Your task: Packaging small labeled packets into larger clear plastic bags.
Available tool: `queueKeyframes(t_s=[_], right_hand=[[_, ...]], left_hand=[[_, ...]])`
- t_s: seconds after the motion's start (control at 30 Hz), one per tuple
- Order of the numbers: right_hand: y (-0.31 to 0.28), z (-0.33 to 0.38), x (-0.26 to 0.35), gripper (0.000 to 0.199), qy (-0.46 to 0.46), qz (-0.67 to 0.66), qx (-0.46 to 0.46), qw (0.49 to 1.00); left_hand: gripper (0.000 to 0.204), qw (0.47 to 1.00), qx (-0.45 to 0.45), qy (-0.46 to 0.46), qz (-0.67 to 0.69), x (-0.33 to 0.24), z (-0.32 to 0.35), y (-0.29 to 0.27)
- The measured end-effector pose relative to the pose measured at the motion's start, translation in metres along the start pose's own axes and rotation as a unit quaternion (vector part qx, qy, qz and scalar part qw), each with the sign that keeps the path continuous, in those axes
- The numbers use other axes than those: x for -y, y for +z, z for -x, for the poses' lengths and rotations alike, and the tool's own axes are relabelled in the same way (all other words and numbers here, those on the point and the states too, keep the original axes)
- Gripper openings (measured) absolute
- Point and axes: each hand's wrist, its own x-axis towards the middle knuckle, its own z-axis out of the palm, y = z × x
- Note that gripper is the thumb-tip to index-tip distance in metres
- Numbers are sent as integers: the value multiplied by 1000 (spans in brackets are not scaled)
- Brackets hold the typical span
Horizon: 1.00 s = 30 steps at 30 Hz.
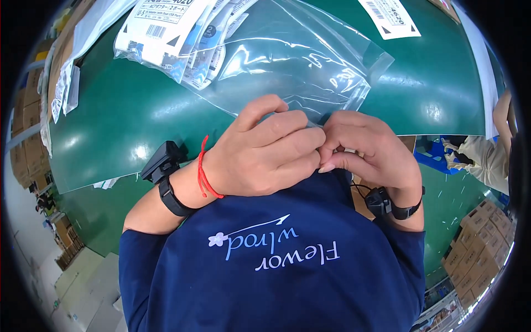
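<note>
In front of my chest both hands meet at the near edge of the table. My left hand (274, 149) is closed, its fingers curled and the knuckles up. My right hand (369, 146) is closed too, thumb and forefinger pinched beside the left fingertips. What they grip is hidden. A large clear plastic bag (276, 61) narrows toward the hands and passes out of sight behind the fingers. Several flat printed packages (204, 52), white and blue, lie fanned at its left side, seemingly inside it. A white label with a barcode (155, 31) shows on the front one.
The green tabletop (110, 127) holds another white barcode label (390, 19) at the far right. White sheeting (478, 66) lines the right edge. A blue crate (434, 155) and another person's arm (502, 119) are at the right. Cardboard boxes (478, 249) are stacked lower right.
</note>
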Motion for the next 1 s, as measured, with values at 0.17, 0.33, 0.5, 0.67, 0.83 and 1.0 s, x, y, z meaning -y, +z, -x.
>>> queueKeyframes(t_s=[0.17,0.33,0.5,0.67,0.83,1.0], right_hand=[[0,0,-6,12,-31,30,-43,998],[-33,14,-21,9,11,-288,-413,864],[-150,119,-86,26,-269,-521,-465,663],[-148,168,-106,22,-184,11,-857,481],[-76,272,-241,17,178,294,-843,413],[43,307,-341,23,407,-98,-670,613]], left_hand=[[11,1000,-10,2,17,3,5,-4],[13,1000,-9,11,12,9,10,-12],[15,999,6,0,31,9,9,-17],[20,998,52,2,39,13,9,-22],[25,997,65,7,37,10,-3,-23],[28,996,71,14,49,10,-14,-20]])
